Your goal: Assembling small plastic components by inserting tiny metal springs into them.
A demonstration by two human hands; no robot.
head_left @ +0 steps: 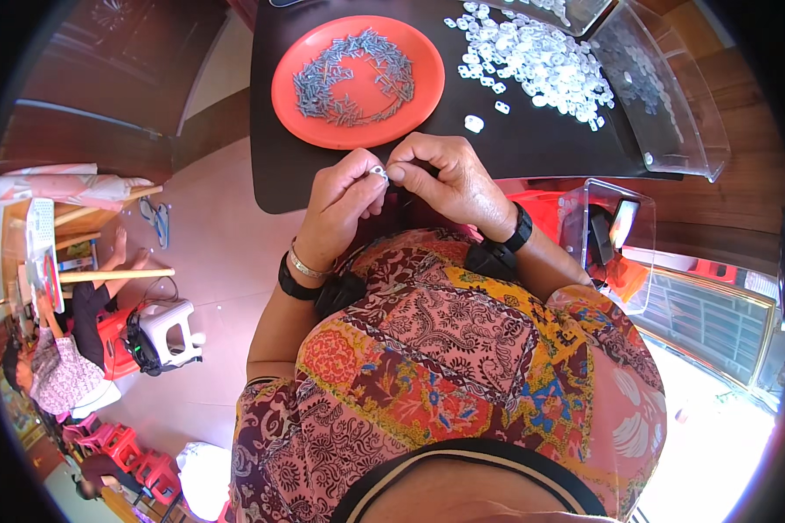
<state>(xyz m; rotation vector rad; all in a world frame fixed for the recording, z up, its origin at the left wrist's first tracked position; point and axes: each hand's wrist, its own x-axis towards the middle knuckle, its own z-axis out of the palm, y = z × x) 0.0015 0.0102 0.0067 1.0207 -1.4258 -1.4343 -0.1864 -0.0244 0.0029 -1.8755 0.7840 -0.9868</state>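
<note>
The small white piece pinched between the left hand and right hand was mostly hidden by fingertips, too small to identify. The bench ran off the top edge, and the clear plastic box blurred the pieces inside.

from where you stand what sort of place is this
Probably a home or small workshop used for hand assembly. A dark table holds a round orange plate of small grey metal pieces and a heap of small white plastic parts. The left hand and right hand pinch one white part.
</note>
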